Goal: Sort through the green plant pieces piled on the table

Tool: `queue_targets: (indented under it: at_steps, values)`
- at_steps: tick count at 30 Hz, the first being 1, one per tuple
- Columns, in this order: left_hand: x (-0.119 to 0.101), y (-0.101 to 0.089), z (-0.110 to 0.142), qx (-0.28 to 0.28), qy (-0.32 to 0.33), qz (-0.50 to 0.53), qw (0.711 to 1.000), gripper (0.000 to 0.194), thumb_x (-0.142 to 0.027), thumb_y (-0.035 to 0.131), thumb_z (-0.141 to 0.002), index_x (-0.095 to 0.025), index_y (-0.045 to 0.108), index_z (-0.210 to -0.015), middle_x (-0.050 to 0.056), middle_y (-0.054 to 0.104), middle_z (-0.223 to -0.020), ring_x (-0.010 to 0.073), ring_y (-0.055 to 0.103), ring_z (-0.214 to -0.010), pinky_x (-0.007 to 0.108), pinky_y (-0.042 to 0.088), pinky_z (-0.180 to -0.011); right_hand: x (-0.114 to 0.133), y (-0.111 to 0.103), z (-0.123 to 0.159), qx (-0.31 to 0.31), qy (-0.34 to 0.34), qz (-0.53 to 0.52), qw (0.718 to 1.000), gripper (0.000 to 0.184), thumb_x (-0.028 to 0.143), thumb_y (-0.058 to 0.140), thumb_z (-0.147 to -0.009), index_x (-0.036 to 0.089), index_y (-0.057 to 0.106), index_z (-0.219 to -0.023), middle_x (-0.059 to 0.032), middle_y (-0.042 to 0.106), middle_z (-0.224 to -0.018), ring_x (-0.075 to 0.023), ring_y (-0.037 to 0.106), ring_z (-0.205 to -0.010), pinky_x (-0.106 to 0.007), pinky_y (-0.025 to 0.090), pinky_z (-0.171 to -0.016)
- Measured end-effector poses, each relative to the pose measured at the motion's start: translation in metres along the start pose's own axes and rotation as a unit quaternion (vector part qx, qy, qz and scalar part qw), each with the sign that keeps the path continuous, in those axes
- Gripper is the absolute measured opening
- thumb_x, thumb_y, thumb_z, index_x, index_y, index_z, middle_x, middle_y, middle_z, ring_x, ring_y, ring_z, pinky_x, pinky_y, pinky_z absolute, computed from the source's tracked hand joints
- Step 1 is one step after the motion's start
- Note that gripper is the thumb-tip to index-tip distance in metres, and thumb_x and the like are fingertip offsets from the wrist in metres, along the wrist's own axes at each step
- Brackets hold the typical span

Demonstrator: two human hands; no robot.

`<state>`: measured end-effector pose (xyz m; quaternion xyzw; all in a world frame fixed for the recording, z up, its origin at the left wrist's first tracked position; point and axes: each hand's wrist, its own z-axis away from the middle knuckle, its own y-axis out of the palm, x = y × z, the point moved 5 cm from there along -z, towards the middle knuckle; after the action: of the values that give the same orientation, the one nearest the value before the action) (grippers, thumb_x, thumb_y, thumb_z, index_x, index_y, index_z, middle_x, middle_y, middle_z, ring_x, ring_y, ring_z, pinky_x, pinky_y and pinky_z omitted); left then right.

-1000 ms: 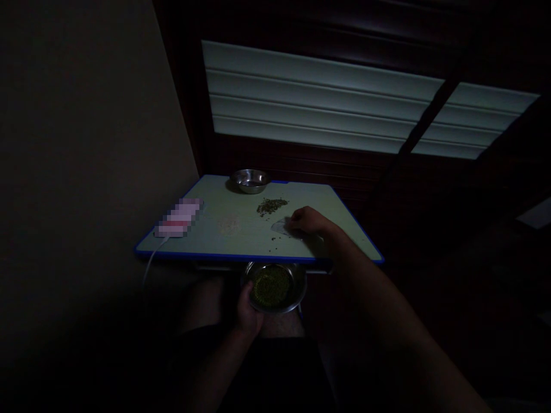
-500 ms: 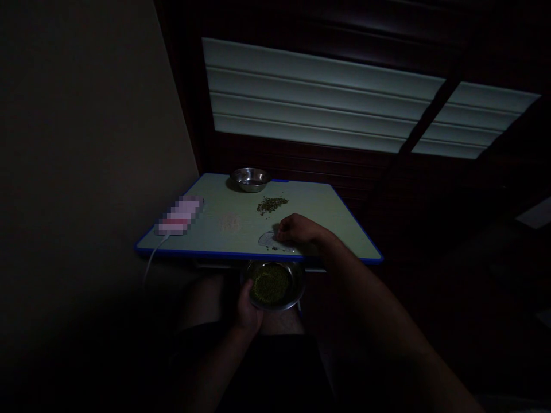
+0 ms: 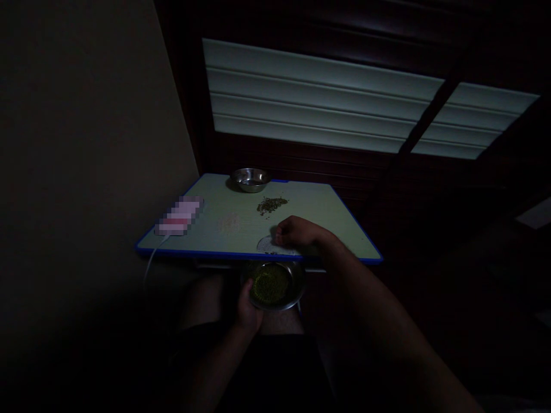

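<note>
My left hand [image 3: 249,310] grips the near left rim of a steel bowl [image 3: 297,301], its thumb over the edge. Green beans or similar small grains [image 3: 270,284] fill the bottom of this bowl, held low at the table's front edge. Over the front of the table, my right hand [image 3: 297,231] is closed with its fingertips pinched and pointing left. Under and beside those fingers lies a thin, pale, curved sheet-like piece [image 3: 266,245], with a few dark bits along its near side. Whether the fingers grip it, I cannot tell in this dim light.
The light-topped table [image 3: 318,201] has a blue edge. At its back stands another steel bowl [image 3: 250,180]. A loose pile of brownish-green grains [image 3: 271,205] lies mid-table, with a faint pale patch [image 3: 230,222] to its left. A blurred-out phone [image 3: 179,215] with a white cable [image 3: 150,258] lies at left.
The pale sheet-like piece has shifted slightly towards the table's front edge, and my right hand has moved a touch left. The held bowl stays where it was.
</note>
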<state>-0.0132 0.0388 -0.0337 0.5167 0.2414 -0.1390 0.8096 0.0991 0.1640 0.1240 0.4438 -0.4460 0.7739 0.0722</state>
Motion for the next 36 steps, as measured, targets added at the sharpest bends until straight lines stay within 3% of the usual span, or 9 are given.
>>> queue_targets:
  at_steps: [16,19,22,26,28,31,36]
  values:
    - [0.001,0.000,0.000,0.007,-0.011,0.000,1.000,0.032,-0.035,0.064,-0.072,-0.018,0.070,-0.099,0.008,0.074,-0.098,0.0273,0.065,-0.102,0.041,0.047,-0.092,-0.001,-0.003,0.006,0.029,-0.021,-0.068,0.997,0.010,0.022,0.066,-0.066,0.015,0.060,-0.069,0.0025,0.060,-0.059,-0.0097,0.051,-0.054,-0.023,0.040,-0.057]
    - [0.002,-0.002,-0.001,-0.007,-0.017,0.003,1.000,0.029,-0.033,0.063,-0.072,-0.018,0.071,-0.096,0.008,0.074,-0.096,0.0277,0.065,-0.103,0.041,0.048,-0.092,-0.003,-0.015,-0.004,-0.038,-0.018,-0.133,0.990,0.015,0.026,0.065,-0.068,0.016,0.053,-0.069,0.0008,0.061,-0.061,-0.0108,0.052,-0.053,-0.024,0.041,-0.055]
    - [0.003,-0.004,-0.003,-0.009,-0.020,0.005,1.000,0.027,-0.033,0.062,-0.073,-0.018,0.071,-0.093,0.008,0.074,-0.094,0.0273,0.065,-0.102,0.040,0.048,-0.092,-0.012,-0.031,-0.023,-0.167,-0.019,-0.151,0.974,0.015,0.024,0.062,-0.065,0.018,0.050,-0.070,0.0006,0.060,-0.063,-0.0112,0.052,-0.056,-0.024,0.041,-0.056]
    - [0.003,-0.006,-0.003,-0.012,-0.022,0.006,1.000,0.028,-0.032,0.062,-0.073,-0.019,0.071,-0.096,0.007,0.075,-0.094,0.0255,0.067,-0.097,0.039,0.049,-0.092,-0.035,-0.046,-0.041,-0.349,-0.001,-0.121,0.929,0.011,0.021,0.056,-0.062,0.019,0.049,-0.071,0.0034,0.055,-0.064,-0.0105,0.049,-0.059,-0.022,0.039,-0.058]
    - [0.003,-0.007,-0.003,-0.011,-0.020,0.006,1.000,0.029,-0.032,0.062,-0.073,-0.019,0.071,-0.096,0.007,0.075,-0.092,0.0255,0.067,-0.096,0.040,0.049,-0.091,-0.045,-0.049,-0.044,-0.405,0.001,-0.085,0.910,0.009,0.024,0.053,-0.064,0.019,0.051,-0.070,0.0028,0.054,-0.066,-0.0109,0.048,-0.063,-0.023,0.039,-0.061]
    - [0.002,-0.006,-0.003,-0.006,-0.018,0.004,1.000,0.029,-0.033,0.063,-0.071,-0.018,0.071,-0.095,0.007,0.075,-0.092,0.0270,0.066,-0.099,0.041,0.048,-0.093,-0.054,-0.050,-0.042,-0.430,-0.005,-0.048,0.902,0.010,0.026,0.052,-0.064,0.019,0.053,-0.071,0.0025,0.055,-0.068,-0.0114,0.048,-0.067,-0.023,0.038,-0.063]
    - [0.001,-0.005,-0.002,0.004,-0.009,0.001,1.000,0.031,-0.036,0.063,-0.071,-0.020,0.071,-0.097,0.007,0.074,-0.096,0.0276,0.064,-0.104,0.042,0.047,-0.094,-0.052,-0.047,-0.037,-0.409,-0.018,-0.056,0.910,0.013,0.025,0.052,-0.063,0.018,0.055,-0.074,0.0018,0.058,-0.072,-0.0116,0.049,-0.068,-0.023,0.040,-0.066]
